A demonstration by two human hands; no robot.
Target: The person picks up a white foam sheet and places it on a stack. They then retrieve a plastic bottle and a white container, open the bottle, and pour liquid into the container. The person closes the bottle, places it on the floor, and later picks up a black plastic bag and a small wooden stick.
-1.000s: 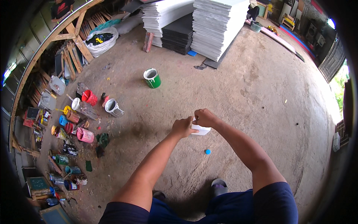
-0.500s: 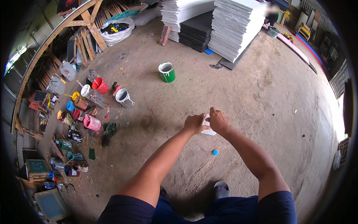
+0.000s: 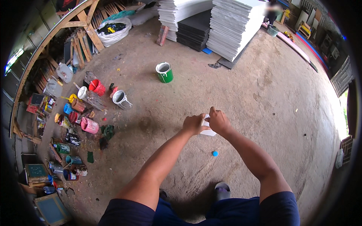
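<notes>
A white plastic container (image 3: 208,132) is in front of me over the floor, largely covered by my hands. Gripping its left side is my left hand (image 3: 194,124), thumb across the front. My right hand (image 3: 219,121) is closed at the container's upper right, fingers bent over the top; whether they pinch a small part there is hidden. A round blue cap (image 3: 215,153) lies on the floor nearer to my feet. Farther ahead stands an open green paint can (image 3: 165,75), with white drips on its rim. To its left is a pale, paint-streaked can (image 3: 121,98).
Several paint pots, among them a pink one (image 3: 89,125) and a red bucket (image 3: 97,87), crowd the left floor. White sheet stacks (image 3: 234,32) and a black stack (image 3: 193,32) stand at the back. A person (image 3: 270,17) is at the far right.
The view has turned slightly, so the surroundings sit a little farther left. Both hands stay on the white container with almost the same grip.
</notes>
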